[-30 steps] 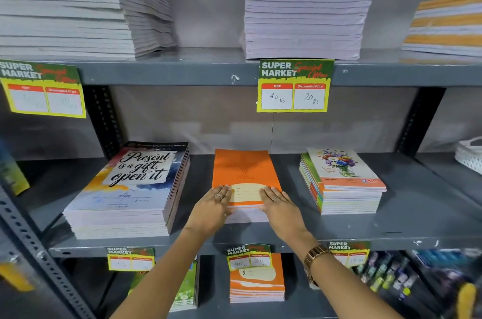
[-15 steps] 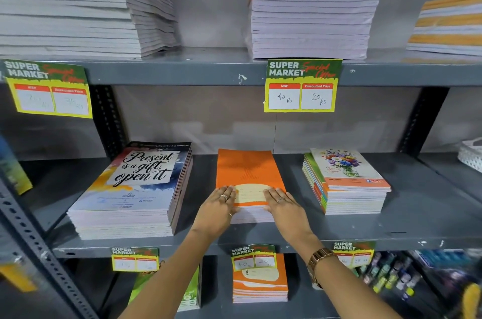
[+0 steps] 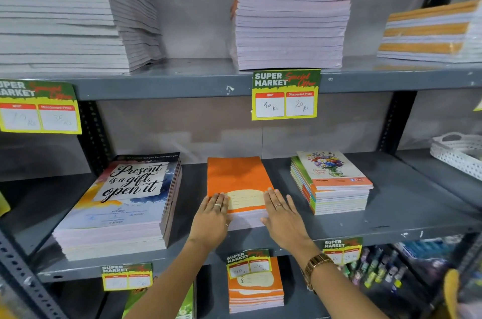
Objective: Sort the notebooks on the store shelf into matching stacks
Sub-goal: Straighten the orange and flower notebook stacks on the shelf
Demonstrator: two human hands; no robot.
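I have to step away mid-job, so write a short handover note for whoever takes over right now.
Left hand: open, flat on the near left corner of the orange stack.
Right hand: open, flat on its near right corner.
Middle shelf: big quote-cover stack left, orange stack centre, flower-cover stack right, all apart.
Done: three stacks stand separate, each with one cover on top.
Left: square the orange stack's edges; check the flower-cover stack, whose spines show mixed colours.

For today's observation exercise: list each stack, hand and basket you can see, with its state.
Orange notebook stack: flat, hands on its front corners.
Left hand: open, flat on stack.
Right hand: open, flat on stack.
Quote-cover stack: neat, untouched.
Floral-cover stack: neat, untouched.
White basket: upright, partly out of view.
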